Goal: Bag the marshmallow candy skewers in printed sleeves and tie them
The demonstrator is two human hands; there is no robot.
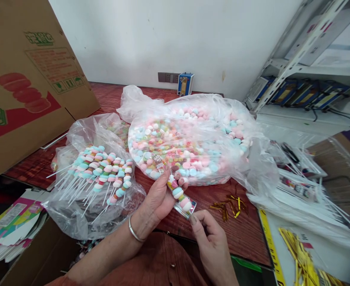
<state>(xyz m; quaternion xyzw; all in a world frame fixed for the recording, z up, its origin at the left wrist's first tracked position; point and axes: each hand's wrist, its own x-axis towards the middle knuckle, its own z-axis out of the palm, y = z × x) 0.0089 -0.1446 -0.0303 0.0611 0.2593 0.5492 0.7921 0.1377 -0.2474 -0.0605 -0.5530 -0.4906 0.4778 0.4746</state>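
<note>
A marshmallow skewer (178, 193) in pink, white, blue and green sits inside a clear printed wrapper (159, 162). My left hand (155, 200) is closed round it, with fingers behind and thumb along the upper end. At the wrapper's lower end, my right hand (209, 232) pinches the edge between thumb and finger. To the left, a pile of marshmallow skewers (99, 167) on white sticks lies on a clear plastic sheet (82, 210). Gold twist ties (230, 206) lie on the table just beyond my right hand.
A large clear bag of loose marshmallows (193, 167) covers the middle of the red-brown table (175, 226). A tall cardboard box (38, 79) stands at left. On the right are clear wrappers (306, 210), more gold ties (297, 254) and a metal shelf (320, 65).
</note>
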